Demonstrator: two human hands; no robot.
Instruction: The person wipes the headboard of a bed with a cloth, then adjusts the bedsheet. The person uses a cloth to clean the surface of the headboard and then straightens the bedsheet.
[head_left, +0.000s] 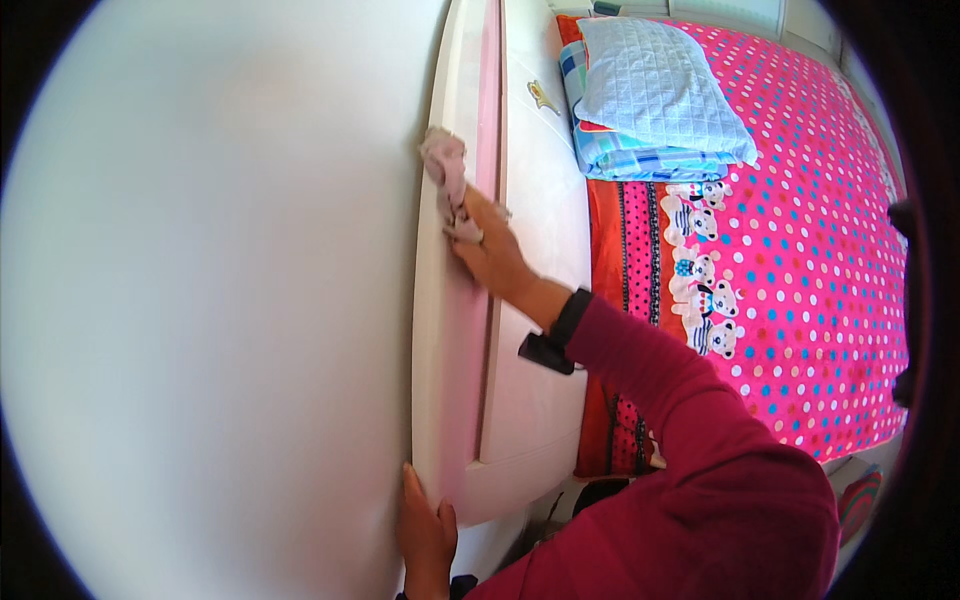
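Note:
My right hand (495, 259) holds a crumpled pale pink cloth (448, 161) against the top edge of a white bed headboard (540, 300). A ring shows on one finger, and a black band (559, 337) circles that wrist. Below, my left hand (427, 532) grips the headboard's near corner, its thumb on the bed side and its fingers by the wall. A glossy pink strip (490, 82) runs along the headboard. Part of the cloth is hidden under my right fingers.
A white wall (210, 300) stands close behind the headboard. On the bed, a pink polka-dot bedspread (810, 300) with bear figures lies beside a folded plaid quilt (637, 161) topped by a light blue pillow (652, 82). A gold ornament (541, 97) sits on the headboard.

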